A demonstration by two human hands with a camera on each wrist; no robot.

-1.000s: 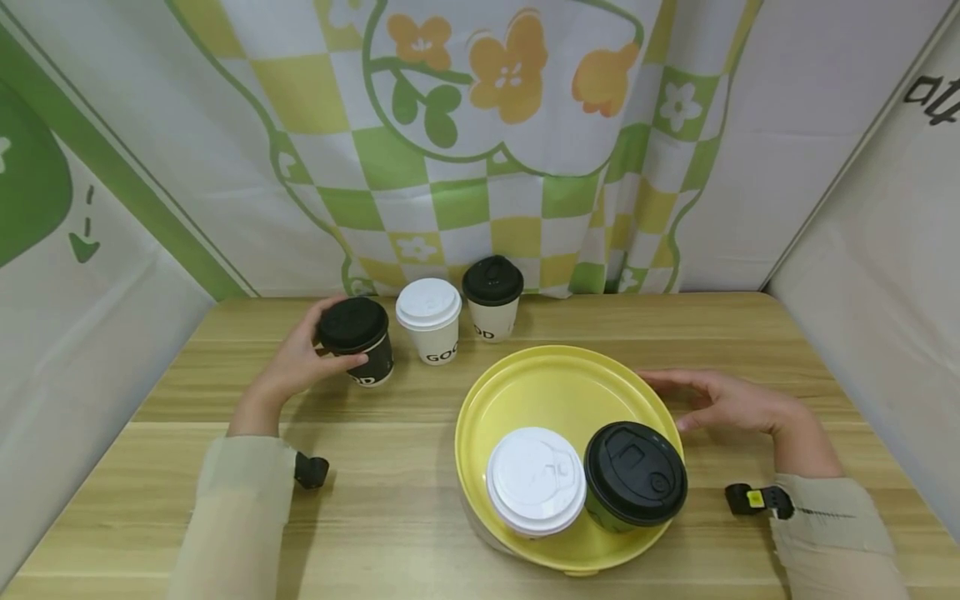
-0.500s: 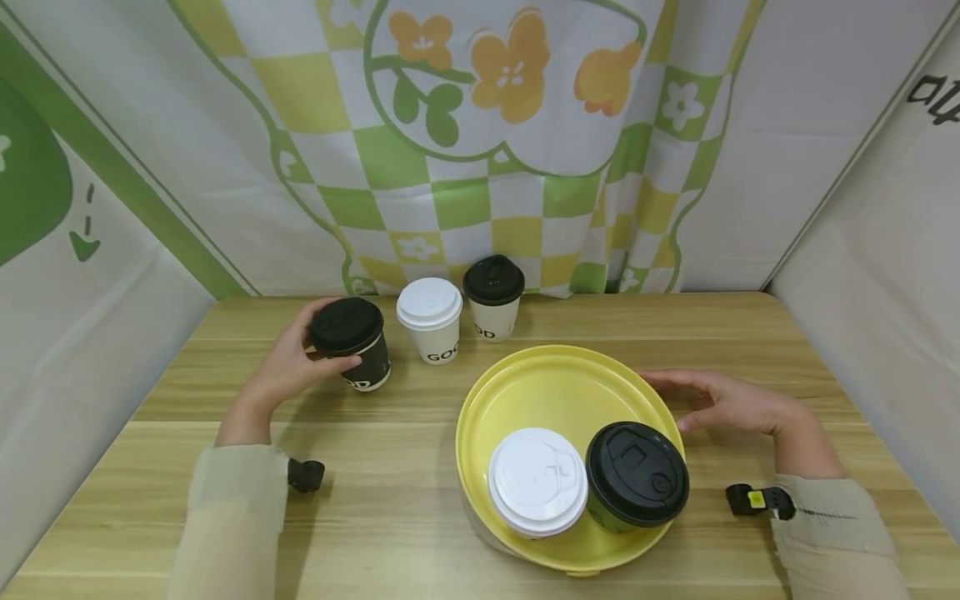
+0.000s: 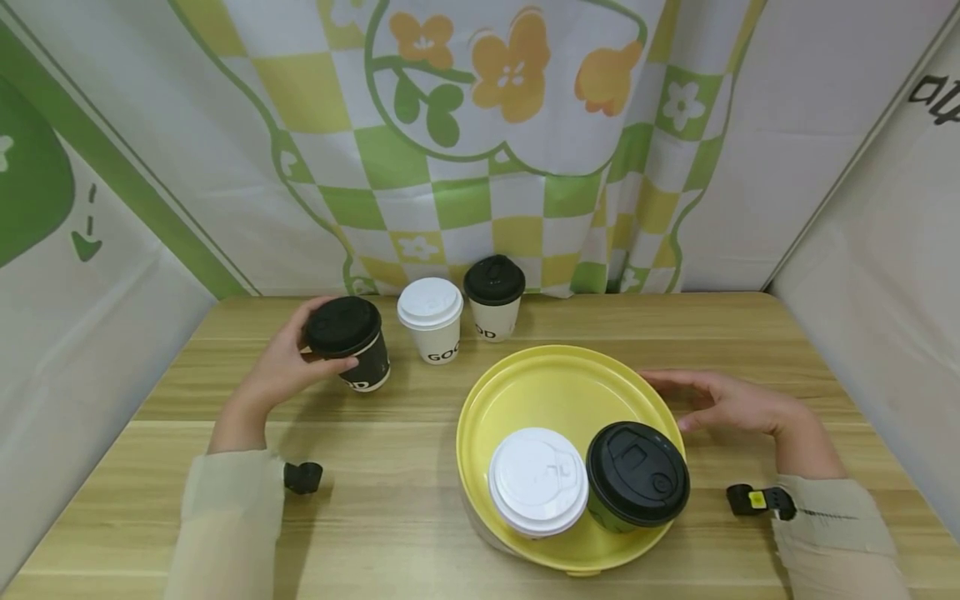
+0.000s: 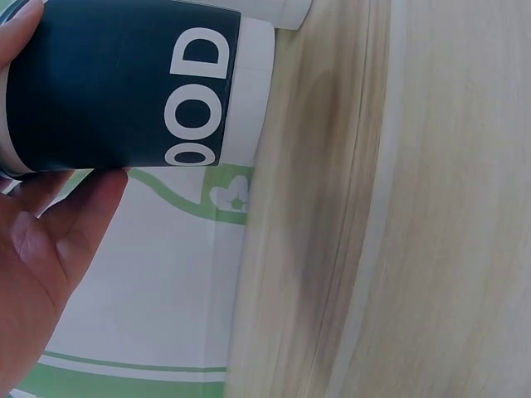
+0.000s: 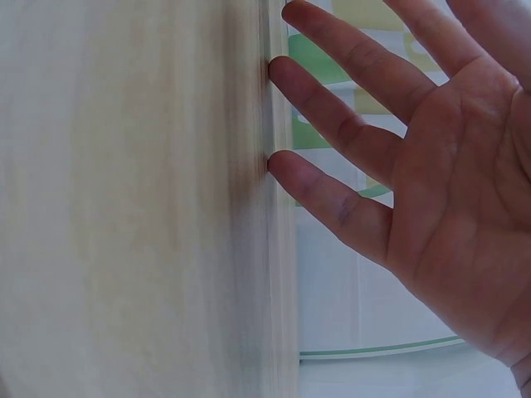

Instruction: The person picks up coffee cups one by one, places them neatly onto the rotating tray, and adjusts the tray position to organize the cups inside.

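My left hand (image 3: 279, 360) grips a dark paper cup (image 3: 369, 365) with a black lid, its thumb across the near side. The left wrist view shows white letters on this dark cup (image 4: 108, 87) and a pale band at its base. Whether the base touches the table I cannot tell. My right hand (image 3: 723, 402) rests beside a round yellow tray (image 3: 555, 379), its fingers spread and holding nothing. In the right wrist view the fingertips (image 5: 286, 166) meet the tabletop. On the tray stand a white-lidded cup (image 3: 537, 481) and a green cup with a black lid (image 3: 637, 473).
Right of the gripped cup stands a white cup with a white lid (image 3: 431, 321). Beside that is a white cup with a black lid (image 3: 494, 298), close to the patterned curtain (image 3: 487, 192). Pale fabric walls (image 3: 885, 275) flank the wooden table (image 3: 375, 500).
The left hand and the dark cup have shifted slightly left, away from the white-lidded cup behind the tray. The right hand, the tray and the other cups hold their places.
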